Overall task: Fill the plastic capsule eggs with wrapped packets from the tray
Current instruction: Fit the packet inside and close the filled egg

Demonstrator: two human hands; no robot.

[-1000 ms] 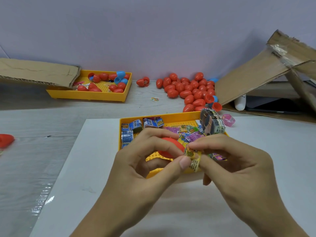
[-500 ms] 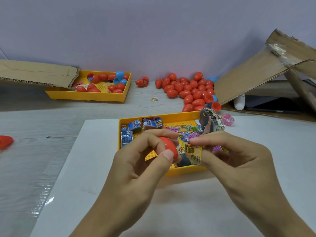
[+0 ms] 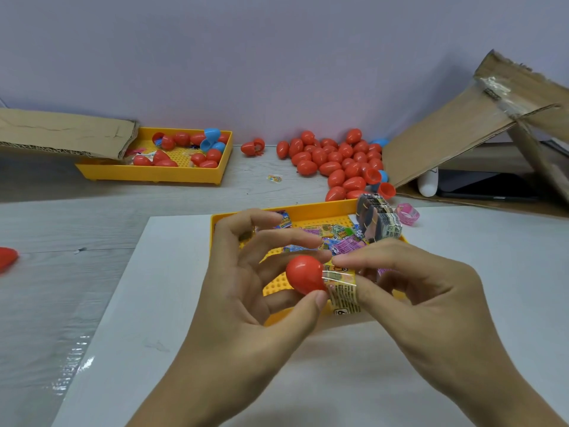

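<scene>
1. Nearest the camera, the left hand [image 3: 243,306] pinches a red egg half [image 3: 304,278] between its thumb tip and middle finger; the remaining fingers are spread apart and loosely bent.
2. The right hand [image 3: 421,303] has its thumb and forefinger clamped on a yellow wrapped packet [image 3: 342,288], whose left end touches the mouth of the red egg half. Whether any of the packet is inside cannot be told.
3. Compared with half a second earlier, the egg half sits lower and further right, its rounded end facing the camera, and the packet now meets it. The left fingers have opened wider.
4. Both hands work above the near yellow tray [image 3: 314,211], which rests on a white sheet [image 3: 172,303] on the tabletop [image 3: 61,288]. It holds loose printed packets in mixed colours, too jumbled to count, plus one banded stack of packets [image 3: 380,221] at its far right corner.
5. One pink ring-shaped item [image 3: 407,213] lies just beside that corner.
6. Further off, a pile of closed red eggs [image 3: 334,161] lies on the tabletop, well over twenty, with a few open red and blue halves at its right edge.
7. The far yellow tray [image 3: 154,174], at left, holds roughly ten red eggs and two blue halves, partly under a cardboard flap [image 3: 64,131].
8. A second cardboard piece [image 3: 462,134] leans at far right.
</scene>
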